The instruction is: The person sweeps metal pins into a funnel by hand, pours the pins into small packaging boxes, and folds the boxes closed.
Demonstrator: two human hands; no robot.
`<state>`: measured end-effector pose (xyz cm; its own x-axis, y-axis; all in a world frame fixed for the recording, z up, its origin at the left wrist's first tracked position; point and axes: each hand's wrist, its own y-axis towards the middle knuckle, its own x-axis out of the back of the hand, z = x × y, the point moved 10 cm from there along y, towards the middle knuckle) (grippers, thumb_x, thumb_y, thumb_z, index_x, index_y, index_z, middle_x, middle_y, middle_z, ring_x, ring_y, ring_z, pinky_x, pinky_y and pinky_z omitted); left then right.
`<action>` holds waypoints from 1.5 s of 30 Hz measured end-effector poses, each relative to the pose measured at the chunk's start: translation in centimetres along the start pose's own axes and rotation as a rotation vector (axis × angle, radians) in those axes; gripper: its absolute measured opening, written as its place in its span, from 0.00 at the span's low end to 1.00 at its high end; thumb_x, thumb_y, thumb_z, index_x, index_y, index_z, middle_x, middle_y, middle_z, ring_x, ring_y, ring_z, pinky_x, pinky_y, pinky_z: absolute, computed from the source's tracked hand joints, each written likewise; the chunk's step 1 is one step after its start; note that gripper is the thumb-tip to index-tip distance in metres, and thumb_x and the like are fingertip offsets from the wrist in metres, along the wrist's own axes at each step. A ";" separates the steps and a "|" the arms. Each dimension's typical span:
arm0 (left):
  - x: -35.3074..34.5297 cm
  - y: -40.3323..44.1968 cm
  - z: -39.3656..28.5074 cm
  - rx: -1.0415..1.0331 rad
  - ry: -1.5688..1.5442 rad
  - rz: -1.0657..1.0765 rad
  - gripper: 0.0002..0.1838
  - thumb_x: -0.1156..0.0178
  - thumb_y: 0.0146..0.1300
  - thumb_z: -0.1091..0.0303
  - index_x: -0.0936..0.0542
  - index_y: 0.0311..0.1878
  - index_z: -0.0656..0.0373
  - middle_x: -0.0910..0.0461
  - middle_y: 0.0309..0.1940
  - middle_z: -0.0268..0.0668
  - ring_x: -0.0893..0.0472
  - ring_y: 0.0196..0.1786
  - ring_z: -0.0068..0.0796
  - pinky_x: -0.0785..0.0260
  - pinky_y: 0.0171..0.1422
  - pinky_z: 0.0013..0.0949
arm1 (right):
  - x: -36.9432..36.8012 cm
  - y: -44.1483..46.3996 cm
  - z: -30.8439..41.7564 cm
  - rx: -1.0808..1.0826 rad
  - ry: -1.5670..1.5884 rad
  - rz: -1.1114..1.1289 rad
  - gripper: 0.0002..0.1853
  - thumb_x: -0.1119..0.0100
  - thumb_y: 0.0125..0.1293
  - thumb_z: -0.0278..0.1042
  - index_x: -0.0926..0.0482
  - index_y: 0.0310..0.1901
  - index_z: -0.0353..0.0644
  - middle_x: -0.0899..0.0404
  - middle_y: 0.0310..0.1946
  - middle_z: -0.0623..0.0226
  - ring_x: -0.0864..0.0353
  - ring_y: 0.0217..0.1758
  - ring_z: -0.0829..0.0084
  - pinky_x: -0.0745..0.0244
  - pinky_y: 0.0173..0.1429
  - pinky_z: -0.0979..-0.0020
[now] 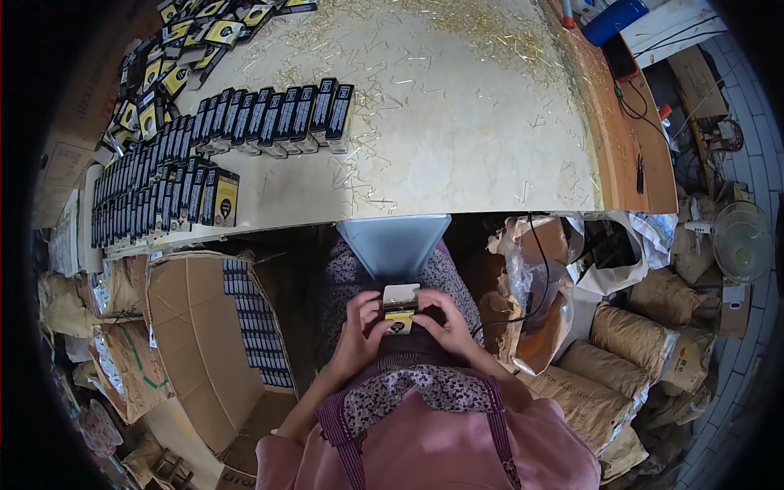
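Over my lap, both hands hold one small black-and-yellow box [399, 321] whose pale top flap stands up. My left hand [364, 324] grips its left side, thumb on the front. On the other side, my right hand [441, 317] has its fingers behind the box and its thumb near the front corner. What lies inside the box is too small to make out. Just beyond my hands, a grey-blue tray [394, 245] slopes down from the table edge toward my lap.
Rows of upright black boxes [282, 118] line the left of the table [457, 155], with a heap of flat cartons [175, 69] behind. Thin gold wire pieces [482, 37] lie scattered. A large cardboard box [196, 327] with packed boxes stands left; brown sacks [584, 380] lie right.
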<state>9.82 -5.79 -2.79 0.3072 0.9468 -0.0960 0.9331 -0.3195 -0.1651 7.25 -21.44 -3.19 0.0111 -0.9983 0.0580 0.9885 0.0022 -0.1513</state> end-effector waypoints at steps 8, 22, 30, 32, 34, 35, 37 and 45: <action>-0.9 -0.1 0.5 0.114 0.252 0.227 0.13 0.43 0.61 0.79 0.27 0.50 0.64 0.23 0.45 0.43 0.21 0.47 0.32 0.28 0.50 0.32 | -0.6 1.0 2.0 0.003 -0.077 -0.003 0.14 0.42 0.63 0.25 0.25 0.51 0.37 0.24 0.47 0.61 0.25 0.51 0.69 0.33 0.57 0.71; -1.1 0.0 -1.3 -0.021 0.371 0.174 0.13 0.41 0.60 0.77 0.25 0.49 0.63 0.21 0.45 0.45 0.20 0.47 0.38 0.27 0.50 0.33 | -0.8 1.1 -2.3 -0.305 0.293 0.032 0.10 0.41 0.64 0.28 0.18 0.45 0.34 0.18 0.39 0.66 0.23 0.41 0.81 0.28 0.47 0.80; -1.4 0.0 -1.8 -0.146 0.402 0.204 0.14 0.41 0.60 0.75 0.25 0.50 0.63 0.22 0.48 0.48 0.21 0.50 0.47 0.28 0.53 0.37 | -0.8 1.3 -1.8 -0.353 0.379 0.019 0.10 0.38 0.61 0.24 0.17 0.44 0.35 0.17 0.39 0.64 0.21 0.41 0.80 0.27 0.47 0.79; -1.3 0.0 -1.5 -0.087 0.376 0.208 0.14 0.41 0.60 0.75 0.26 0.50 0.63 0.22 0.48 0.48 0.21 0.50 0.47 0.28 0.53 0.37 | -0.7 1.2 -2.3 -0.366 0.405 0.009 0.10 0.39 0.61 0.25 0.18 0.44 0.35 0.17 0.38 0.63 0.21 0.41 0.80 0.28 0.48 0.80; -1.2 -0.1 -1.0 -0.026 0.351 0.211 0.15 0.41 0.60 0.75 0.26 0.51 0.63 0.22 0.48 0.48 0.21 0.50 0.47 0.27 0.53 0.37 | -0.6 1.2 -2.1 -0.311 0.149 0.101 0.10 0.39 0.62 0.27 0.18 0.45 0.35 0.17 0.38 0.64 0.21 0.41 0.80 0.28 0.48 0.80; -1.1 -0.1 -0.3 0.036 0.306 0.199 0.14 0.41 0.60 0.75 0.26 0.51 0.63 0.22 0.49 0.48 0.21 0.50 0.46 0.27 0.52 0.37 | -0.8 1.2 -1.4 -0.252 0.141 0.143 0.11 0.39 0.62 0.29 0.18 0.45 0.37 0.17 0.38 0.65 0.21 0.41 0.80 0.28 0.48 0.79; -1.1 -0.3 0.4 0.099 0.260 0.185 0.14 0.41 0.60 0.76 0.26 0.50 0.63 0.23 0.49 0.48 0.20 0.49 0.46 0.27 0.52 0.36 | -0.5 1.1 -0.9 -0.188 0.080 0.202 0.11 0.38 0.62 0.29 0.17 0.45 0.38 0.18 0.38 0.65 0.21 0.40 0.78 0.28 0.47 0.78; 6.3 1.0 -12.3 -0.674 0.663 -0.267 0.09 0.45 0.56 0.82 0.23 0.40 0.63 0.20 0.38 0.48 0.20 0.42 0.49 0.27 0.47 0.41 | 0.0 5.0 12.9 0.635 -0.587 -0.099 0.13 0.35 0.54 0.30 0.17 0.42 0.40 0.20 0.42 0.64 0.22 0.44 0.64 0.29 0.51 0.64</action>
<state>14.97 0.31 8.49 -0.0786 0.8802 0.4680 0.8353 -0.1981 0.5129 14.15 -20.64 8.76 -0.1766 -0.8042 0.5675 0.8841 0.1239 0.4506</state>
